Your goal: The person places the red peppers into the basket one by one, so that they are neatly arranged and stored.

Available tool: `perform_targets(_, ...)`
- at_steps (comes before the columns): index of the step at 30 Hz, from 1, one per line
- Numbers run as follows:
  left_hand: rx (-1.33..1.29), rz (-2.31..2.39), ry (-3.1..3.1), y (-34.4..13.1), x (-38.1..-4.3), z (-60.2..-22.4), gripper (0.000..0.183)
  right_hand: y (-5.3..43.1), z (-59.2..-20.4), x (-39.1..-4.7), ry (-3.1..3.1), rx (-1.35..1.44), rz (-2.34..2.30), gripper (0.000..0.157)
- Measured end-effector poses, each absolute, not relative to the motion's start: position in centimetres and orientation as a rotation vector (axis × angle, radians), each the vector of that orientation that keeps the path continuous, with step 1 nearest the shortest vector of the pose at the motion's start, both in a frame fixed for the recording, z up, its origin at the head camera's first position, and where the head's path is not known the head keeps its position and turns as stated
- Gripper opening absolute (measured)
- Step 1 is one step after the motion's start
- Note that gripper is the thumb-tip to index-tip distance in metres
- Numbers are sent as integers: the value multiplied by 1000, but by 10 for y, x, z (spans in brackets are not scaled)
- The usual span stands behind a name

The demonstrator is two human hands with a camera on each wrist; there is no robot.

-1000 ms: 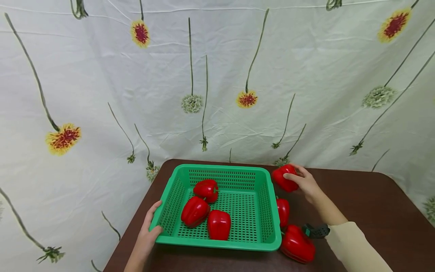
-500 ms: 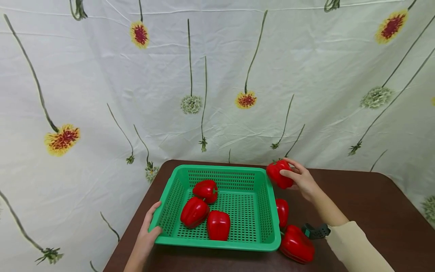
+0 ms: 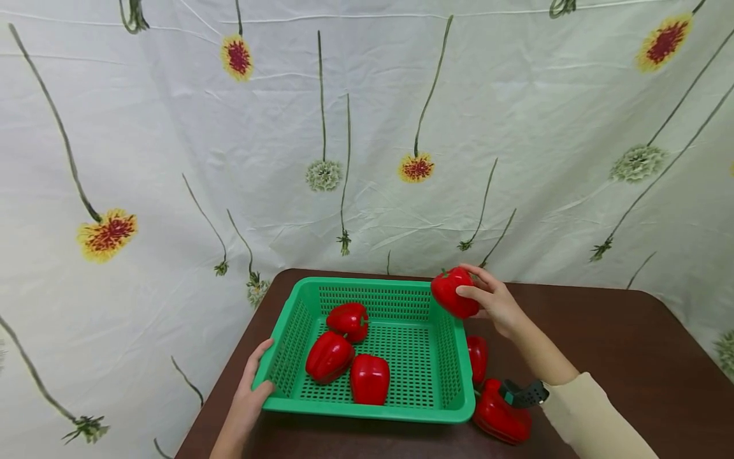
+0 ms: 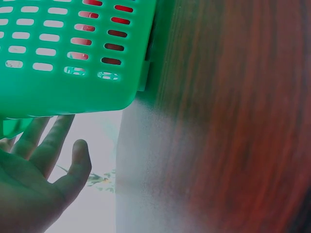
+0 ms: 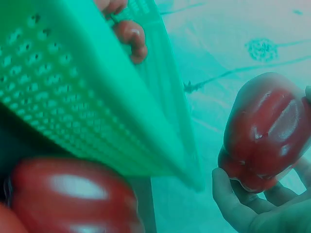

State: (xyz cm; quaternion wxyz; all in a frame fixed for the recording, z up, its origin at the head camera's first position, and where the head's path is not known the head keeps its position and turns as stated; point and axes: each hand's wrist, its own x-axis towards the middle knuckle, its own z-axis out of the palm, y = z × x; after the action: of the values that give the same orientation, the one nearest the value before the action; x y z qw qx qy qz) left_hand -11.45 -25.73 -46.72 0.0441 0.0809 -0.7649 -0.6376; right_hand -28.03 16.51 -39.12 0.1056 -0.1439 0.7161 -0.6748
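Observation:
A green slotted plastic basket (image 3: 367, 413) stands on the table with three red bell peppers lying inside: one at the back (image 3: 347, 320), one at the left (image 3: 329, 358), one at the front (image 3: 369, 380). My left hand (image 3: 251, 386) rests against the basket's left side. In the left wrist view its fingers are fairly straight, their tips hidden behind the basket, with the thumb apart. My right hand (image 3: 494, 305) grips another red bell pepper (image 3: 453, 292) between thumb and fingers, raised over the basket's back right rim. The right wrist view shows this pepper (image 5: 267, 131) clear of the basket.
Two more red bell peppers lie right of the basket, one against its wall (image 3: 477, 359) and one near the front right corner (image 3: 501, 413), partly under my right wrist's strap. A flowered cloth (image 3: 367, 210) hangs behind the dark brown table (image 3: 602, 357).
My right hand has lifted its bell pepper and carried it leftward, from beside the basket to over its right rim. My left hand and the other peppers have stayed put.

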Motion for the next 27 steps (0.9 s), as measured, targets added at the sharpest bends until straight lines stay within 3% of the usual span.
perform_targets(27,233,-1946,-2310,-256,-112,-469,78,93,-402,-265,1979,-509,-1829,63)
